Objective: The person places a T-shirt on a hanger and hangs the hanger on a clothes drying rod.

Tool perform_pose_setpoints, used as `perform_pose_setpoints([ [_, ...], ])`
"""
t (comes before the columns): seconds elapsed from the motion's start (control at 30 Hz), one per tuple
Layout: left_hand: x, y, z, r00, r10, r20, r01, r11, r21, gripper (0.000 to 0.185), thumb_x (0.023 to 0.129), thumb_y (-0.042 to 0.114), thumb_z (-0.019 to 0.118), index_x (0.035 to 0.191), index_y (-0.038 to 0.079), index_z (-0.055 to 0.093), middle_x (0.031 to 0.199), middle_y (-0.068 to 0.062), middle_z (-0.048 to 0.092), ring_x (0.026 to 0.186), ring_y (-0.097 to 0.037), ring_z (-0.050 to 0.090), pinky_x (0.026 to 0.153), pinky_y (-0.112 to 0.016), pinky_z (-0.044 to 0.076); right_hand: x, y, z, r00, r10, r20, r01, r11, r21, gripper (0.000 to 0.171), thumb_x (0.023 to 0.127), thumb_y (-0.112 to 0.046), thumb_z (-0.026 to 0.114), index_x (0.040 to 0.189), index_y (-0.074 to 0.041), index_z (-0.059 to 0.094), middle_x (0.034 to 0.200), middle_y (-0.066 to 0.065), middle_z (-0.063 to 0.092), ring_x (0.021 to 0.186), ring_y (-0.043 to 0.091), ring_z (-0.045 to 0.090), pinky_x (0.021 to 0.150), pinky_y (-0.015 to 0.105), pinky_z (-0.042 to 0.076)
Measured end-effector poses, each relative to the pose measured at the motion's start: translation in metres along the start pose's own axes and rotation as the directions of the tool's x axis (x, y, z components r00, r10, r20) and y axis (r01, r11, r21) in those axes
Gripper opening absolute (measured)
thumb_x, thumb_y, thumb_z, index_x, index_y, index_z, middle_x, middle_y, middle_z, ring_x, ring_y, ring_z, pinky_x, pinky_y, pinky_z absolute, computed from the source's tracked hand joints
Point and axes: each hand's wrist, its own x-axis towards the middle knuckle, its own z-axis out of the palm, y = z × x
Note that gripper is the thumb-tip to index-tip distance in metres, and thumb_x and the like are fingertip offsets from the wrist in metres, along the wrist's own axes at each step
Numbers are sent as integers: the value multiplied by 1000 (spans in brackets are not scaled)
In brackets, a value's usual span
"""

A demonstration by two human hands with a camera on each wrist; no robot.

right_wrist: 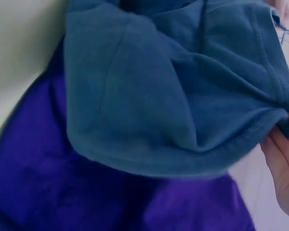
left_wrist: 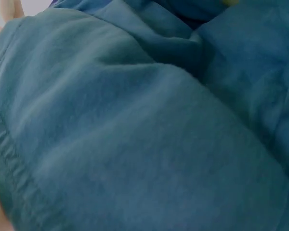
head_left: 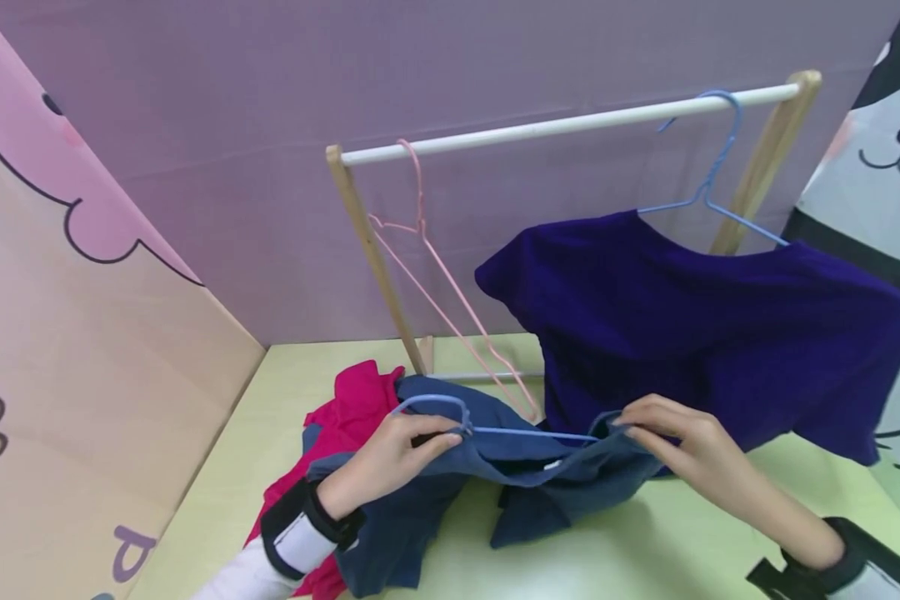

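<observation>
A slate-blue garment point(head_left: 435, 492) lies bunched on the yellow-green table point(head_left: 645, 550), and it fills the left wrist view as blue cloth point(left_wrist: 135, 134). A light blue wire hanger point(head_left: 495, 429) lies across its opening. My left hand point(head_left: 390, 454) grips the hanger by its hook end. My right hand point(head_left: 678, 437) pinches the garment's edge point(right_wrist: 260, 139) at the hanger's other end. A red garment point(head_left: 345, 417) lies under the blue one on the left.
A wooden rack with a white rail point(head_left: 570, 125) stands behind. An empty pink hanger point(head_left: 435, 292) hangs on it at the left, and a purple shirt point(head_left: 705, 325) on a blue hanger point(head_left: 708, 175) at the right. Purple cloth point(right_wrist: 62, 192) shows beneath. Panels wall the left and back.
</observation>
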Motion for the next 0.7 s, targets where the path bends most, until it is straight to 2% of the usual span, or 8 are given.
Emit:
perform_pose_setpoints([
  [0.1,3,3,2,999,36,-33,-37,999,-13,18,84,13,59,99,5,66,89,-4,67,65,-3,51,56,-17,42,8,-8,3,999,32,40,-33,999,43,37,66,16,66,91,-12,65,91,-5,61,85,1,54,70,11,41],
  [0.3,6,7,5,997,42,-66,-44,998,-39,18,84,10,59,99,2,66,91,-6,66,65,-4,52,56,-18,43,20,-20,9,995,64,78,-74,986,147,34,68,18,63,91,-7,65,91,-2,61,85,4,55,69,13,42],
  [0.37,6,8,6,997,45,-58,-48,998,-49,18,85,10,59,98,2,66,90,-6,66,60,-4,49,54,-17,42,22,-22,11,994,68,83,-82,980,179,35,68,20,62,91,-6,65,90,-1,61,86,5,55,71,13,42],
  [0.5,7,11,9,997,73,-31,-74,997,-38,18,86,11,57,98,2,66,89,-6,66,63,-3,51,56,-17,43,24,-25,14,993,61,98,-83,967,242,30,72,15,61,93,-6,66,90,1,62,84,7,55,72,15,43],
  [0.7,6,12,13,997,74,-33,-75,997,-22,16,86,13,58,97,5,66,87,-3,66,70,-4,55,62,-17,45,21,-26,29,995,62,82,-82,961,264,27,75,11,61,93,-9,66,91,-1,62,82,8,56,69,15,43],
])
